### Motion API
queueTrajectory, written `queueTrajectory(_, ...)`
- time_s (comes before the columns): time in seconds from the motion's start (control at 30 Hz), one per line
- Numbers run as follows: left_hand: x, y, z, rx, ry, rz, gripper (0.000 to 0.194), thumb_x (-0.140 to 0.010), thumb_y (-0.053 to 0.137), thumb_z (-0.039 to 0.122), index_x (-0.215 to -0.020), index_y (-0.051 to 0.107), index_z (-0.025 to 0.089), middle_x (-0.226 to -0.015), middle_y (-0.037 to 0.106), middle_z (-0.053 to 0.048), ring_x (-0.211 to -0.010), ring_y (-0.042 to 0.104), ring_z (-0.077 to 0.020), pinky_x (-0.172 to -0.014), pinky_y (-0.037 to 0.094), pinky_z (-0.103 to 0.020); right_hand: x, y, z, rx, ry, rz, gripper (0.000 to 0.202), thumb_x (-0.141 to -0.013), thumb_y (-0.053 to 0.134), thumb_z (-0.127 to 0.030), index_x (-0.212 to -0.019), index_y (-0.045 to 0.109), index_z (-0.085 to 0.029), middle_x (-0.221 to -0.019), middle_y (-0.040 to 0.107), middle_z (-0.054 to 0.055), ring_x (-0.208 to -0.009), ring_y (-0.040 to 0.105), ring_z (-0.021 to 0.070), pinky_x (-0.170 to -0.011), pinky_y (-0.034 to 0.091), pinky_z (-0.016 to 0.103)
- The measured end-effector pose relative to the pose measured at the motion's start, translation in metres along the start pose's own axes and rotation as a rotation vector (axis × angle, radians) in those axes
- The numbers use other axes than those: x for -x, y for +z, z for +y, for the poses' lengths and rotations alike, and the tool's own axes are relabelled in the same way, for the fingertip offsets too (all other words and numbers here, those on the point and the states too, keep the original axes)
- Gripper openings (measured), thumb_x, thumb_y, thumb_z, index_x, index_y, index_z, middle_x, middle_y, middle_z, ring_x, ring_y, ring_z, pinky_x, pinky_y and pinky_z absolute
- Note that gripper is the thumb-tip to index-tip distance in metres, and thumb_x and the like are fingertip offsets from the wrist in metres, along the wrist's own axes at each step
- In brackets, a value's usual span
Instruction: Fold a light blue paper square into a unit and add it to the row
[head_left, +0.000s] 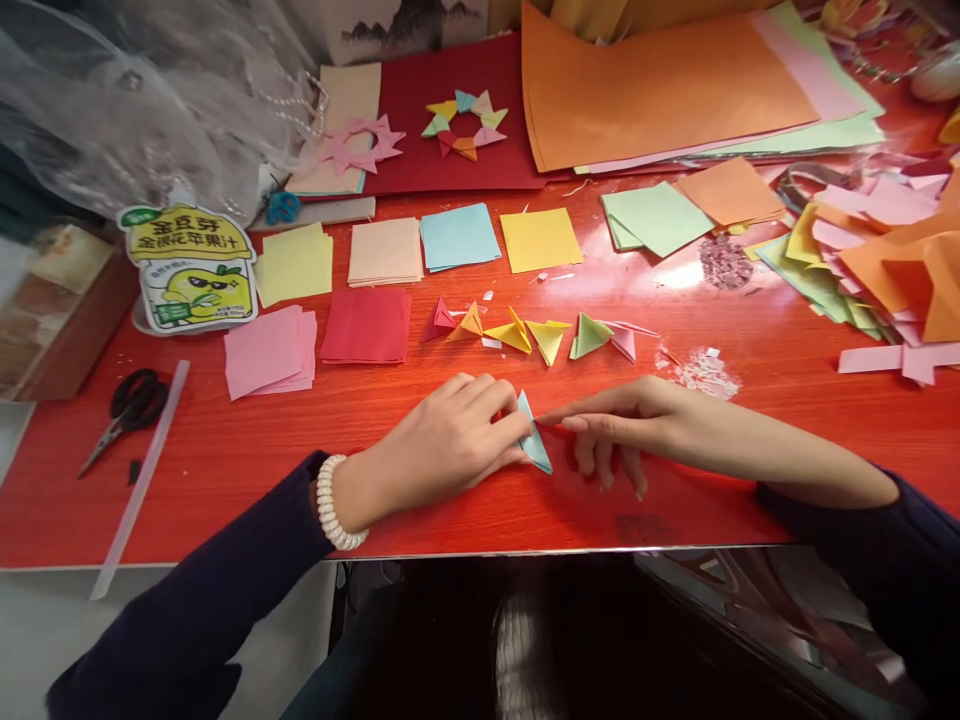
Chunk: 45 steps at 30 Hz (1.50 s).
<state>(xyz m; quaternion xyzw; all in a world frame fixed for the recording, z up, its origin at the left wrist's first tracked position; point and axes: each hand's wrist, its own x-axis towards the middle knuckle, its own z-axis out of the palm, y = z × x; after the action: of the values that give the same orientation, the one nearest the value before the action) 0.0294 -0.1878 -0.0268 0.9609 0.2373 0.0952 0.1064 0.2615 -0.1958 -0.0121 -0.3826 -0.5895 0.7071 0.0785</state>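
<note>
A small light blue folded paper piece [537, 448] stands at the middle front of the red table. My left hand [457, 430], with a white coil band at the wrist, grips it between thumb and fingers. From the other side my right hand [637, 425] reaches over, index finger stretched out so its tip meets the blue paper's edge; the other fingers hang apart and hold nothing. Just beyond the hands lies a row of folded paper pieces, among them a yellow one [513, 332] and a green one [591, 336].
Square paper stacks, such as red [366, 326] and blue [460, 237], lie behind. Scissors [135, 410] and a translucent strip [142, 480] are at left. Paper scraps [900, 250] heap at right. A multicoloured paper ring [465, 125] lies on a dark red sheet [420, 80].
</note>
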Motion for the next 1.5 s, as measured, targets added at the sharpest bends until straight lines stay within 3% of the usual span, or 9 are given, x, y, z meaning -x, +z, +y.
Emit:
queueTrajectory(0.2, -0.003, 0.003, 0.001, 0.161, -0.23, 0.009, 0.036, -0.085, 0.052, 0.042, -0.11, 0.048, 0.015, -0.106, 0.048, -0.009, -0.094, 0.043, -0.0201, -0.082, 0.04, -0.035, -0.003, -0.001, -0.005, -0.158, 0.047, 0.026, 0.029, -0.088, 0.047, -0.036, -0.099, 0.064, -0.014, -0.065, 0.062, 0.001, -0.049, 0.056, 0.009, -0.041, 0.044, 0.02)
queueTrajectory(0.27, -0.004, 0.003, 0.0, 0.219, -0.254, -0.015, 0.032, -0.085, 0.054, 0.041, -0.105, 0.049, 0.017, -0.106, 0.047, -0.008, -0.094, 0.042, -0.0202, -0.083, 0.039, -0.035, -0.004, -0.001, -0.006, -0.173, 0.071, 0.052, 0.03, -0.087, 0.049, -0.037, -0.101, 0.063, -0.014, -0.063, 0.059, 0.0, -0.048, 0.054, 0.0082, -0.042, 0.043, 0.02)
queueTrajectory(0.4, -0.004, 0.003, -0.003, 0.318, -0.253, -0.035, 0.026, -0.084, 0.056, 0.04, -0.092, 0.048, 0.017, -0.1, 0.048, -0.005, -0.091, 0.042, -0.0187, -0.083, 0.038, -0.036, -0.007, 0.003, -0.008, -0.088, 0.025, 0.234, 0.03, -0.084, 0.053, -0.037, -0.102, 0.059, -0.014, -0.062, 0.054, -0.002, -0.049, 0.051, 0.0081, -0.042, 0.038, 0.02)
queueTrajectory(0.5, -0.004, 0.002, -0.004, 0.359, -0.272, -0.022, 0.029, -0.083, 0.057, 0.039, -0.1, 0.047, 0.018, -0.097, 0.047, -0.005, -0.09, 0.042, -0.0185, -0.082, 0.04, -0.036, -0.009, 0.009, -0.007, 0.061, -0.048, 0.232, 0.029, -0.083, 0.055, -0.039, -0.102, 0.056, -0.017, -0.064, 0.051, -0.004, -0.052, 0.047, 0.0079, -0.046, 0.037, 0.021)
queueTrajectory(0.7, -0.007, 0.001, -0.001, 0.636, -0.213, 0.223, 0.01, -0.086, 0.051, 0.012, -0.094, 0.051, 0.018, -0.094, 0.043, -0.003, -0.082, 0.047, -0.0103, -0.073, 0.047, -0.023, -0.013, 0.015, -0.003, 0.301, -0.149, 0.216, 0.027, -0.084, 0.053, -0.042, -0.082, 0.057, -0.015, -0.065, 0.049, -0.003, -0.058, 0.042, 0.0086, -0.052, 0.033, 0.024)
queueTrajectory(0.87, -0.014, 0.004, 0.0, 0.903, -0.341, 0.482, 0.005, -0.083, 0.056, 0.016, -0.087, 0.055, 0.019, -0.094, 0.048, -0.003, -0.092, 0.05, -0.0123, -0.073, 0.049, -0.022, -0.022, 0.017, -0.01, 0.238, -0.219, 0.336, 0.033, -0.085, 0.052, -0.039, -0.063, 0.052, -0.016, -0.055, 0.037, -0.005, -0.052, 0.033, 0.0071, -0.049, 0.026, 0.024)
queueTrajectory(1.1, -0.015, 0.003, -0.005, 1.168, -0.483, 0.495, 0.012, -0.083, 0.059, 0.024, -0.093, 0.06, 0.018, -0.091, 0.061, -0.001, -0.084, 0.059, -0.01, -0.072, 0.051, -0.02, -0.036, 0.02, -0.009, 0.081, -0.335, 0.493, 0.026, -0.083, 0.057, -0.036, -0.067, 0.062, -0.016, -0.065, 0.049, -0.002, -0.062, 0.044, 0.0086, -0.059, 0.034, 0.023)
queueTrajectory(1.33, -0.013, 0.003, -0.003, 1.122, -0.55, 0.548, 0.011, -0.082, 0.06, 0.023, -0.092, 0.065, 0.019, -0.089, 0.063, -0.001, -0.083, 0.06, -0.0112, -0.074, 0.051, -0.021, -0.035, 0.021, -0.007, -0.064, -0.245, 0.38, 0.023, -0.081, 0.059, -0.038, -0.077, 0.066, -0.016, -0.068, 0.061, -0.001, -0.061, 0.054, 0.0088, -0.059, 0.041, 0.022)
queueTrajectory(1.5, -0.012, -0.001, -0.004, 0.782, -0.432, 0.474, 0.021, -0.086, 0.054, 0.024, -0.105, 0.065, 0.021, -0.112, 0.057, -0.006, -0.102, 0.055, -0.0151, -0.089, 0.048, -0.029, -0.035, 0.02, -0.005, -0.079, -0.27, 0.442, 0.022, -0.082, 0.058, -0.036, -0.075, 0.069, -0.018, -0.066, 0.065, -0.001, -0.062, 0.057, 0.009, -0.061, 0.043, 0.021)
